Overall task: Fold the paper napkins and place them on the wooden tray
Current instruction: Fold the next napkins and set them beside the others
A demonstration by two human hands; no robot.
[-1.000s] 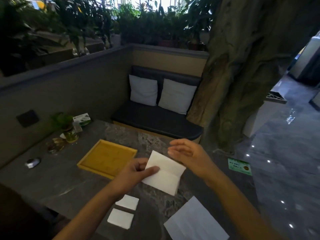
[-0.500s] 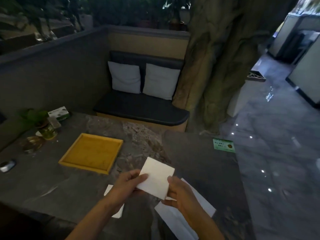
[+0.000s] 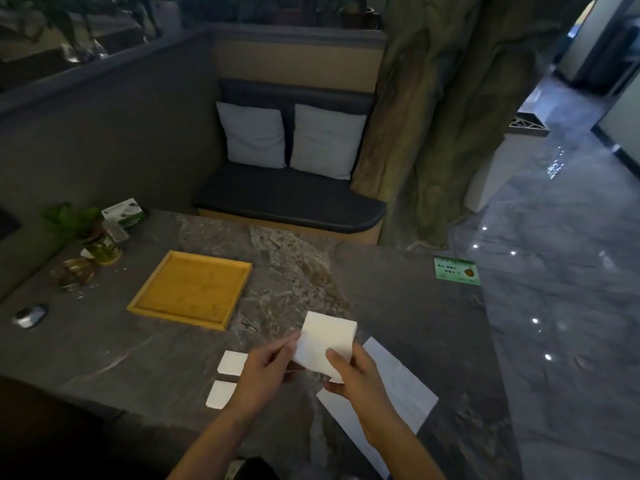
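Note:
A white paper napkin (image 3: 325, 336), folded to a small rectangle, is held above the stone table between both hands. My left hand (image 3: 265, 374) pinches its left edge and my right hand (image 3: 349, 374) grips its lower right part. The wooden tray (image 3: 192, 289) lies bare on the table, up and to the left of the hands. Two small folded napkins (image 3: 232, 362) (image 3: 220, 393) lie on the table just left of my left wrist. A large unfolded white napkin (image 3: 398, 386) lies flat under and to the right of my right hand.
A small potted plant (image 3: 93, 237), a tissue box (image 3: 124, 211), a glass ashtray (image 3: 74, 271) and a silver mouse-like object (image 3: 29, 315) sit along the table's left side. A green card (image 3: 457, 270) lies at the right edge. A bench with two cushions stands behind the table.
The napkin went from a half-open sheet to a smaller folded rectangle. Both hands came lower and nearer to me, and my right hand now grips the napkin's lower right.

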